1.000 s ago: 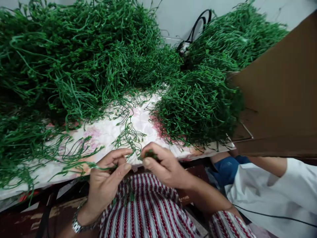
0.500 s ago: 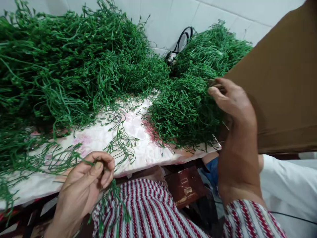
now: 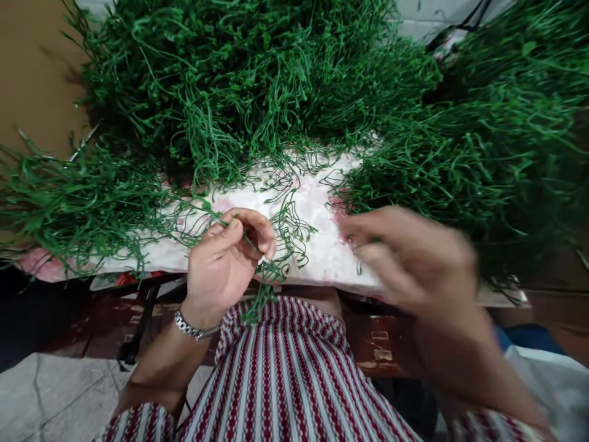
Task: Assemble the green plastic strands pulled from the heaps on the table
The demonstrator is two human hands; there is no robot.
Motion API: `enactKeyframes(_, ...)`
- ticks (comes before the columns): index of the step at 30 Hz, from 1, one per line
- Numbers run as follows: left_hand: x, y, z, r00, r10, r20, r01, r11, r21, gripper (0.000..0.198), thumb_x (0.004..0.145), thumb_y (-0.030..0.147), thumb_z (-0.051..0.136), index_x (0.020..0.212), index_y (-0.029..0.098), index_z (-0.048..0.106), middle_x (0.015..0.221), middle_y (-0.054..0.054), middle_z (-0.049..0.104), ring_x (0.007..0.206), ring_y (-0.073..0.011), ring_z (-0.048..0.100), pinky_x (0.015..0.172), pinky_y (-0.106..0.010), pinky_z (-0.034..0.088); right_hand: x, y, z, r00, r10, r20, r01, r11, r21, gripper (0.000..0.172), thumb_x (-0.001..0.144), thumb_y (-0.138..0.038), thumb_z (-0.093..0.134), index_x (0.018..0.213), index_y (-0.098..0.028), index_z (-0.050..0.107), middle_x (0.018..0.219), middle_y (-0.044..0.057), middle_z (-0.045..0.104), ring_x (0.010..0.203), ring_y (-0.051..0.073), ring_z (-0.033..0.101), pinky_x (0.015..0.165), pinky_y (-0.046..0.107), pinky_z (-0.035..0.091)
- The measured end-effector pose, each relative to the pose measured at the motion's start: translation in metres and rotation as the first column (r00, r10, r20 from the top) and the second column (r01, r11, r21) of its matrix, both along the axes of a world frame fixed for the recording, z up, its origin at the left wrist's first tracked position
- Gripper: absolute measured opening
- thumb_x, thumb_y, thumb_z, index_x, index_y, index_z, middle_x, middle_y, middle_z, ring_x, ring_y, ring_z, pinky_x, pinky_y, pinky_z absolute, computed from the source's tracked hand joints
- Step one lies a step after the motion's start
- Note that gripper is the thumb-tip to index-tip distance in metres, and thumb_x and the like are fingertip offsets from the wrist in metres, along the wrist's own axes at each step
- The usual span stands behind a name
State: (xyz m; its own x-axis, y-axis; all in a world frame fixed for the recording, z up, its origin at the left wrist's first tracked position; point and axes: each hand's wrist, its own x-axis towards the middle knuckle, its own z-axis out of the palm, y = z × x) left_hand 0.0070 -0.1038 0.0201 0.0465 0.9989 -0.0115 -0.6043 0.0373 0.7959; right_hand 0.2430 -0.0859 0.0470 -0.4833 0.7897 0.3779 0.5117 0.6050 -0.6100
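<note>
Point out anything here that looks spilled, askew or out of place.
Nothing looks damaged, but green stems from the left heap trail over the table edge, and a black cable lies half buried between heaps at the back. The left hand pinches a sprig; the right hand is blurred.

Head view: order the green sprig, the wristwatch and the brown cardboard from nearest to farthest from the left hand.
1. Green sprig, pinched in the left hand.
2. Wristwatch, on its wrist.
3. Brown cardboard, far upper left.
</note>
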Motion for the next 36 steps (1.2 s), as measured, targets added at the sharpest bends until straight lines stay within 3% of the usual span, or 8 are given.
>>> enactKeyframes(3,0.004,-0.004,0.004,0.997,0.075,-0.019,-0.075,0.997,0.024,0.020,0.085,0.031,0.048,0.072,0.020,0.059,0.066,-0.003,0.053,0.056,-0.0120,0.046,0.053,-0.028,0.044,-0.055,-0.013,-0.031,0.967,0.256,-0.011,-0.256,0.961,-0.107,0.033,0.084,-0.034,0.057,0.110,-0.015,0.057,0.103,0.011,0.062,0.095,0.020,0.056,0.081,0.035,0.048)
enactKeyframes(7,0.004,-0.007,0.003,0.988,0.153,-0.018,-0.152,0.987,0.046,0.020,0.086,0.034,0.047,0.074,0.022,0.057,0.064,0.000,0.050,0.056,-0.0111,0.047,0.054,-0.026,0.044,-0.076,-0.015,-0.052,0.950,0.268,-0.160,-0.290,0.948,-0.133,0.020,0.090,-0.028,0.046,0.089,-0.012,0.059,0.078,0.006,0.060,0.073,0.013,0.054,0.068,0.026,0.046)
enactKeyframes(15,-0.023,-0.024,-0.024,0.920,0.166,-0.354,-0.185,0.983,-0.019,0.027,0.079,0.034,0.058,0.093,0.013,0.067,0.102,-0.013,0.066,0.099,-0.0228,0.060,0.093,-0.037,0.043,-0.044,-0.002,-0.029,0.983,0.179,0.051,-0.177,0.984,-0.035,0.019,0.090,-0.024,0.047,0.090,-0.011,0.061,0.078,0.007,0.061,0.072,0.013,0.055,0.066,0.024,0.042)
enactKeyframes(18,-0.033,-0.045,-0.022,0.706,0.157,-0.691,-0.160,0.985,0.060,0.020,0.081,0.029,0.057,0.092,0.017,0.069,0.095,-0.010,0.068,0.094,-0.0237,0.061,0.088,-0.037,0.045,-0.042,0.002,-0.022,0.971,0.189,0.146,-0.189,0.982,-0.018,0.021,0.091,-0.025,0.047,0.088,-0.011,0.062,0.075,0.006,0.060,0.069,0.013,0.053,0.064,0.024,0.040)
enactKeyframes(21,-0.030,-0.056,-0.007,0.335,0.480,-0.811,-0.045,0.868,0.495,0.034,0.072,0.010,0.063,0.102,0.025,0.066,0.096,-0.004,0.067,0.094,-0.0227,0.059,0.091,-0.038,0.042,-0.049,0.002,-0.019,0.945,0.236,0.226,-0.241,0.971,-0.006,0.021,0.091,-0.025,0.046,0.085,-0.011,0.062,0.073,0.006,0.058,0.067,0.012,0.051,0.061,0.024,0.038)
enactKeyframes(25,-0.017,-0.041,0.004,0.178,0.458,-0.871,0.328,0.806,0.492,0.043,0.075,0.008,0.057,0.115,0.022,0.059,0.103,-0.007,0.065,0.103,-0.0252,0.055,0.099,-0.042,0.035,-0.065,0.002,-0.023,0.929,0.298,0.220,-0.318,0.946,0.059,0.024,0.092,-0.025,0.045,0.081,-0.012,0.061,0.069,0.004,0.055,0.063,0.011,0.047,0.060,0.023,0.038)
enactKeyframes(30,-0.018,-0.025,-0.004,0.214,0.317,-0.924,0.246,0.898,0.365,0.015,0.082,0.009,0.048,0.087,0.016,0.060,0.078,-0.003,0.061,0.073,-0.0147,0.057,0.066,-0.025,0.042,-0.068,0.004,-0.031,0.940,0.340,-0.022,-0.337,0.937,0.092,0.020,0.089,-0.027,0.051,0.096,-0.010,0.060,0.082,0.008,0.060,0.077,0.013,0.054,0.069,0.025,0.045)
enactKeyframes(36,-0.022,-0.032,-0.007,0.322,0.299,-0.898,0.130,0.926,0.355,0.010,0.084,0.012,0.050,0.081,0.016,0.058,0.075,-0.001,0.059,0.070,-0.0116,0.055,0.064,-0.023,0.041,-0.048,0.009,-0.027,0.948,0.082,-0.308,-0.035,0.987,0.157,0.016,0.088,-0.015,0.048,0.098,-0.015,0.061,0.090,0.006,0.062,0.086,0.014,0.059,0.078,0.030,0.047)
